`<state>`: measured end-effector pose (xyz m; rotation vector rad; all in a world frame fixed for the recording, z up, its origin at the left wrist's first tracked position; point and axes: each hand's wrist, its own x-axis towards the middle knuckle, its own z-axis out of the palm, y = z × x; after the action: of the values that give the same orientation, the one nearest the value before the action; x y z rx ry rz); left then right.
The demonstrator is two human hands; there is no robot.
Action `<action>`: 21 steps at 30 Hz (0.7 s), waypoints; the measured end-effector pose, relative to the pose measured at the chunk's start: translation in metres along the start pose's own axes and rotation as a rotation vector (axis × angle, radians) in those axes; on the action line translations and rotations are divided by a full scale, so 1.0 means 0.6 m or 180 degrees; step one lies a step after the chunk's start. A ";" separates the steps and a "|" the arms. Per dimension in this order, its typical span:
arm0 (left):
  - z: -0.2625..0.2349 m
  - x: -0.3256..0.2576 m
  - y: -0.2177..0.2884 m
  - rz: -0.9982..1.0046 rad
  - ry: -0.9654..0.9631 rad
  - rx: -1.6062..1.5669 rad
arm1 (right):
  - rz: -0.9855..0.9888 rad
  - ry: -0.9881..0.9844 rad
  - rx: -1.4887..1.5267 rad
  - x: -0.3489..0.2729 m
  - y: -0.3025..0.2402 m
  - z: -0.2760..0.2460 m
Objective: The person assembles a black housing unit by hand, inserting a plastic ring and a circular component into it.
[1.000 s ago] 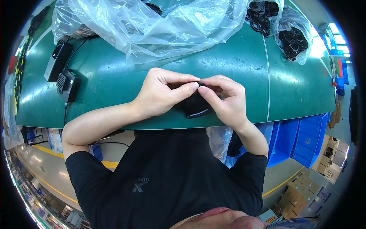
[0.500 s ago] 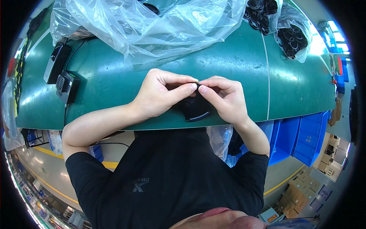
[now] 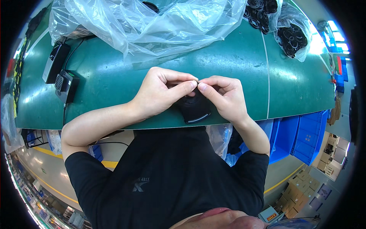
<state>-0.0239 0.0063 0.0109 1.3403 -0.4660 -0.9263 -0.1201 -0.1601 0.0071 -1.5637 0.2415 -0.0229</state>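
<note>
A curved black part (image 3: 194, 110) with a shiny lower edge hangs below my fingers, close to the front edge of the green table (image 3: 236, 57). Its upper end is pinched between the thumb and fingers of my left hand (image 3: 162, 91). From the other side my right hand (image 3: 225, 94) pinches the same upper end, its thumb tip almost touching the left thumb. The fingers cover most of that top end, so what exactly sits between the tips is hidden.
A large clear plastic bag (image 3: 152, 34) spreads across the far side. Bags of black rings (image 3: 291, 40) lie at the far right. On the left are two black power boxes (image 3: 67, 87) with cables. Blue crates (image 3: 301, 135) stand below the table's right edge.
The black part has tilted slightly, its lower end shifting a little toward me. Both hands keep their pinch in nearly the same place.
</note>
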 end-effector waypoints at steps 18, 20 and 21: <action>-0.001 0.005 -0.006 -0.0586 -0.0663 -0.0852 | -0.0484 0.0648 0.0349 -0.002 -0.002 -0.010; 0.000 0.003 -0.009 -0.0496 -0.0603 -0.0719 | -0.0297 0.0377 0.0396 -0.002 -0.004 -0.021; 0.000 0.003 -0.007 -0.0495 -0.0605 -0.0720 | -0.0297 0.0379 0.0395 -0.002 -0.003 -0.024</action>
<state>-0.0239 0.0051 0.0061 1.0989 -0.3922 -1.2056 -0.1232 -0.1740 0.0094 -1.4507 0.2559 -0.2009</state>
